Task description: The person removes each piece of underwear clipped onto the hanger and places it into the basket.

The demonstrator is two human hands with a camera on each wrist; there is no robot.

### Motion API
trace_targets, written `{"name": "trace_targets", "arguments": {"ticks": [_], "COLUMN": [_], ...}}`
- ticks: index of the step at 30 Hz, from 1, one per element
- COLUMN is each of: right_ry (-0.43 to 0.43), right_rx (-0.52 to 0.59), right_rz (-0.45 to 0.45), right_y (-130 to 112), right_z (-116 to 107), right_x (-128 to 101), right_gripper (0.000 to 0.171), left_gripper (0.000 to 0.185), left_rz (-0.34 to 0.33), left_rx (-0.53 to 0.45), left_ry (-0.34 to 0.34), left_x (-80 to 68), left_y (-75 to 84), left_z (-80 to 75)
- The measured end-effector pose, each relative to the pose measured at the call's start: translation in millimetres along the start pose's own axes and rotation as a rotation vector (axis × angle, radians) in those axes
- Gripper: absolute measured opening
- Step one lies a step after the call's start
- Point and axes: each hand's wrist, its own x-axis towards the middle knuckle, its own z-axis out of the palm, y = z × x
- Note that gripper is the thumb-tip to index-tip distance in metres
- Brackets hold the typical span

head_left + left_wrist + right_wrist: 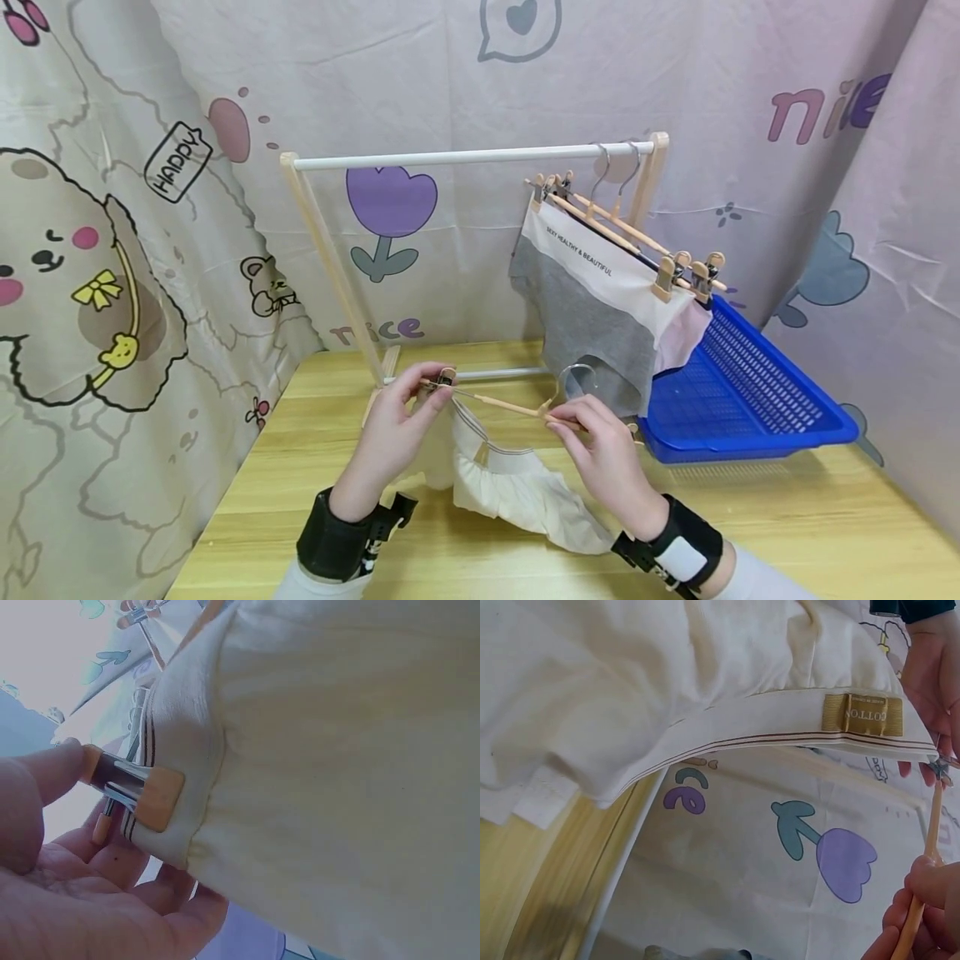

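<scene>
Where the head view looks down, we see a wooden clip hanger (502,406) held level above the table (787,517), with a cream garment (517,492) hanging from its left clip and pooling on the wood. Our left hand (393,433) pinches that clip (444,381); our right hand (611,454) grips the bar near the metal hook (573,375). Behind stands a small drying rack (472,157) bearing two hangers with a grey and white garment (592,317), just beside a blue basket (750,392). Printed cartoon curtains (112,250) close the space.

From the left wrist, we see the clip (142,793) biting the garment's striped waistband (180,750), a fingertip (52,769) pressing its end.

From the right wrist, the waistband (780,742) stretches taut with a brown "COTTON" label (862,714), and our fingers (922,900) curl round the hanger bar (926,855).
</scene>
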Motion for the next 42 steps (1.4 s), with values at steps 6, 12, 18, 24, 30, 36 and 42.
{"name": "trace_targets", "arguments": {"ticks": [6,12,18,24,30,36,42], "right_ry": [0.015,0.019,0.012,-0.002,0.010,0.018,0.014], "right_rx": [-0.010,-0.027,-0.051,-0.075,-0.085,-0.093,-0.108], "right_rz": [-0.001,-0.017,-0.002,0.015,-0.003,-0.014,-0.005], "right_y": [3,5,8,11,12,12,12], "right_z": [0,-1,-1,0,0,1,1], "right_x": [-1,0,-1,-1,-1,-1,-2], "right_gripper": [0.026,0.026,0.026,0.024,0.024,0.024,0.024], "left_gripper": [0.025,0.022,0.019,0.019,0.012,0.011,0.012], "left_rz": [-0.023,-0.036,-0.024,-0.005,0.017,0.080,0.152], "left_rx": [-0.006,0.035,0.094,0.124,0.159,0.190,0.217], "left_ry": [-0.011,-0.030,-0.051,-0.047,-0.038,-0.045,-0.010], "left_x": [2.1,5.2,7.8,7.9,10.6,13.5,13.8], "left_y": [2.1,3.0,2.7,3.1,-1.1,-8.5,-10.5], "left_z": [1.4,0.3,-0.3,1.8,4.6,6.4,10.2]}}
